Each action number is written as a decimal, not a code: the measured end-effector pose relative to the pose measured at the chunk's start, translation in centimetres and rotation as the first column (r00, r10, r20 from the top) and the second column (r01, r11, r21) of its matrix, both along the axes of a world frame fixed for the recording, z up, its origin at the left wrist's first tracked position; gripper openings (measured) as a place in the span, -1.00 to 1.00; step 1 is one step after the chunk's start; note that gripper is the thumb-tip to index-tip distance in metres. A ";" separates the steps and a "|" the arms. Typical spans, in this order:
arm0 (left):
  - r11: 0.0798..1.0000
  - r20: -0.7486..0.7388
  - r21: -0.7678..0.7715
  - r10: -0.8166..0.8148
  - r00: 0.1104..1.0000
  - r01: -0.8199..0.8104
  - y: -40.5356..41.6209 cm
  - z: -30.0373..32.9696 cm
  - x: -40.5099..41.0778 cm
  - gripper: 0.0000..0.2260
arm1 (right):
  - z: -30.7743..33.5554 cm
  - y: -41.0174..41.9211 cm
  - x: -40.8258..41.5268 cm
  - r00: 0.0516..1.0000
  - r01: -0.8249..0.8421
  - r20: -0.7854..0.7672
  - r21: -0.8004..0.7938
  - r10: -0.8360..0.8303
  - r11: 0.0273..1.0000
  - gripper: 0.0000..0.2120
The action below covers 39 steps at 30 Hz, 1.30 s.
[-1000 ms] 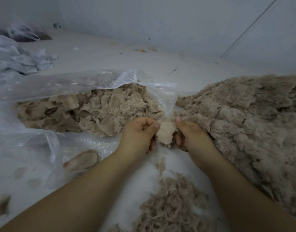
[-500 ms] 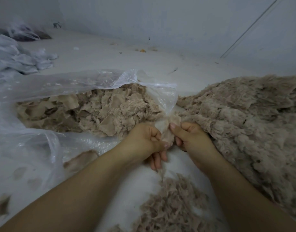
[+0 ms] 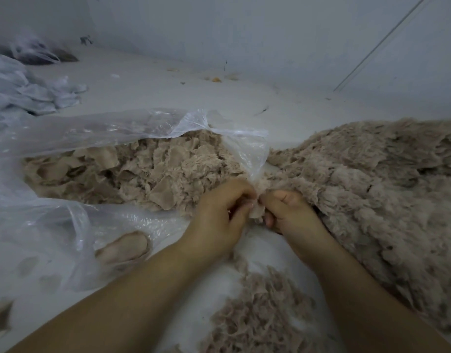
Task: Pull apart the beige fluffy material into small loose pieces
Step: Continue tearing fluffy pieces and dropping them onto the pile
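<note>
A small beige fluffy piece (image 3: pixel 256 212) is pinched between my two hands at the centre of the view. My left hand (image 3: pixel 219 215) grips its left side with curled fingers. My right hand (image 3: pixel 290 212) grips its right side, thumb on top. The two hands almost touch. A big mound of beige fluffy material (image 3: pixel 372 189) lies on the right, against my right hand. Behind my left hand, an open clear plastic bag (image 3: pixel 117 131) holds flat beige scraps (image 3: pixel 143 169). Loose shredded fluff (image 3: pixel 260 312) lies on the white surface between my forearms.
The white surface (image 3: pixel 168 90) runs back to a pale wall. Crumpled grey-white fabric or plastic (image 3: pixel 23 90) lies at the far left. One beige scrap (image 3: pixel 125 247) sits under the bag's near fold. Small debris dots the back.
My hands have closed together on the piece; a second ago it was spread wider between them. My left hand turned and its fingers curled in.
</note>
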<state>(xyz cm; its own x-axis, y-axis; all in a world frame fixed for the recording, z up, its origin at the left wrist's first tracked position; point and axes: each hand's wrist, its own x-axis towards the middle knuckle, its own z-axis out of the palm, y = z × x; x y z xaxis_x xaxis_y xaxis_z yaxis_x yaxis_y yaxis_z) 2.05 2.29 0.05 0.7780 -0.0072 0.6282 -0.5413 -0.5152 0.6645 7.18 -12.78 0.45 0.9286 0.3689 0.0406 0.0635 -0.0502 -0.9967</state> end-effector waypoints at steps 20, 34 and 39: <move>0.675 0.206 0.499 0.516 0.831 -0.543 2.5 2.2 1.3 -0.90 | -0.3 0.1 0.3 0.987 0.131 -0.102 0.060 -0.124 0.990 -0.80; 0.846 -0.432 -0.532 -0.226 0.873 -0.045 -1.2 -0.3 1.2 -0.85 | 0.1 0.5 0.3 0.961 0.224 -0.178 0.042 -0.214 0.974 -0.79; 0.693 -0.284 -0.719 -0.363 0.887 0.053 -2.4 0.6 -0.2 -0.84 | 0.1 0.5 0.2 0.949 0.242 -0.218 0.050 -0.226 0.969 -0.79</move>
<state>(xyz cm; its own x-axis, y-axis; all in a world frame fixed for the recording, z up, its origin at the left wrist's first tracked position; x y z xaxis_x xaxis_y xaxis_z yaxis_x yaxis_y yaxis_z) 1.82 -0.06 0.68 0.9778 0.1037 0.1823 -0.2033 0.2536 0.9457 7.33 -12.27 0.53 0.9791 0.1435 -0.1444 -0.1512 0.0373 -0.9878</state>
